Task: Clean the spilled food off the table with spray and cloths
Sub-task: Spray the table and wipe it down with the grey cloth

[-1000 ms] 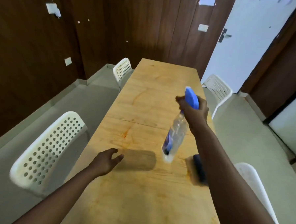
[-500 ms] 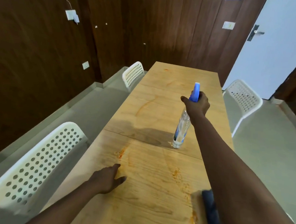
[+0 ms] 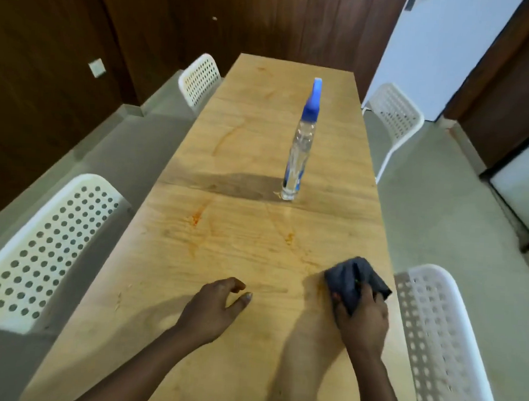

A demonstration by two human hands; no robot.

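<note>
A clear spray bottle (image 3: pixel 299 153) with a blue nozzle stands upright in the middle of the long wooden table (image 3: pixel 245 138), with no hand on it. Orange food smears (image 3: pixel 198 216) mark the wood in front of it, and another streak (image 3: pixel 289 237) lies to the right. My right hand (image 3: pixel 362 317) grips a crumpled dark grey cloth (image 3: pixel 352 280) on the table near its right edge. My left hand (image 3: pixel 213 305) rests on the table near the front, its fingers loosely curled and holding nothing.
White perforated chairs stand on both sides: one at near left (image 3: pixel 43 250), one at far left (image 3: pixel 199 79), one at far right (image 3: pixel 395 115), one at near right (image 3: pixel 437 332). Dark wood panelling and a white door (image 3: pixel 442 50) lie beyond.
My right hand set the spray bottle down on the table, let it go, then drew back and took hold of the dark cloth. My left hand stayed near the front.
</note>
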